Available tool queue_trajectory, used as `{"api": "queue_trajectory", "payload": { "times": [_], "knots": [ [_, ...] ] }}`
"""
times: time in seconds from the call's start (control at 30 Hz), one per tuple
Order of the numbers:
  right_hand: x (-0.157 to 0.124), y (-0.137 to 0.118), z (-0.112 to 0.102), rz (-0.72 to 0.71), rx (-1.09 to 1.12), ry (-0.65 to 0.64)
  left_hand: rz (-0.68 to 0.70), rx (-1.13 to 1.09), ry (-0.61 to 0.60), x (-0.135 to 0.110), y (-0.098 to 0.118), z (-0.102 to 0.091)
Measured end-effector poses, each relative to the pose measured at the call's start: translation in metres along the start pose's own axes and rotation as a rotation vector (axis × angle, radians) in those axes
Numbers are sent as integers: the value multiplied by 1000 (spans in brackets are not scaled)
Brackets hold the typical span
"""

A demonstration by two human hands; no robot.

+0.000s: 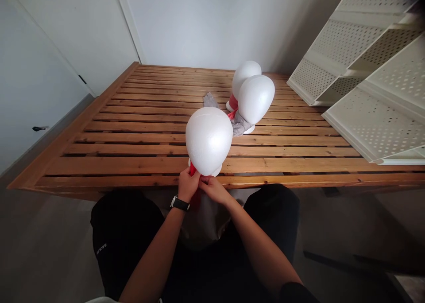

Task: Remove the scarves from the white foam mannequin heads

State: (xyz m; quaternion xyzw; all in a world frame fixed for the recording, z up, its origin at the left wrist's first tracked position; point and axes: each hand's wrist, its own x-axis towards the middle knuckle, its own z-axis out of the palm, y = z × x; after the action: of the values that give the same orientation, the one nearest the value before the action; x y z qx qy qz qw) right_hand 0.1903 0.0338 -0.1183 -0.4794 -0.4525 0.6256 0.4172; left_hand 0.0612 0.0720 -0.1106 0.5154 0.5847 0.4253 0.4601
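Head view showed a white foam head [209,139] standing at the near edge of the slatted wooden tabletop [133,126], right in front of the person. A strip of red cloth [192,170] ran around its neck, showing just under the foam on the left. Both hands met there: the left hand [188,185], with a dark wristwatch [179,203], had its fingers pinched shut on the red cloth, and the right hand [214,188] had its fingers closed narrow on the same cloth just beside it, knuckles nearly touching. How the cloth crossed between them was hidden by the hands.

To do the step well, I judged the pull should stay even on both sides and low against the neck, since the foam head looked light and stood near the edge; a hard tug toward the body could tip it off. Keeping the wrists close to the base would steady it.

Farther back, toward the right, two more foam heads [255,97] stood close together, one with red at its neck, on a grey cloth [239,126]. White perforated shelving [365,72] leaned at the right, and a white door [83,28] stood behind on the left.
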Motion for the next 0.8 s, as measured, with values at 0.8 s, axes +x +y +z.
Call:
{"api": "queue_trajectory", "payload": {
  "times": [0.8],
  "knots": [
    [-1, -14, -21, 107, 529, 471, -155, -410, 185, 28, -13, -22]
  ]
}}
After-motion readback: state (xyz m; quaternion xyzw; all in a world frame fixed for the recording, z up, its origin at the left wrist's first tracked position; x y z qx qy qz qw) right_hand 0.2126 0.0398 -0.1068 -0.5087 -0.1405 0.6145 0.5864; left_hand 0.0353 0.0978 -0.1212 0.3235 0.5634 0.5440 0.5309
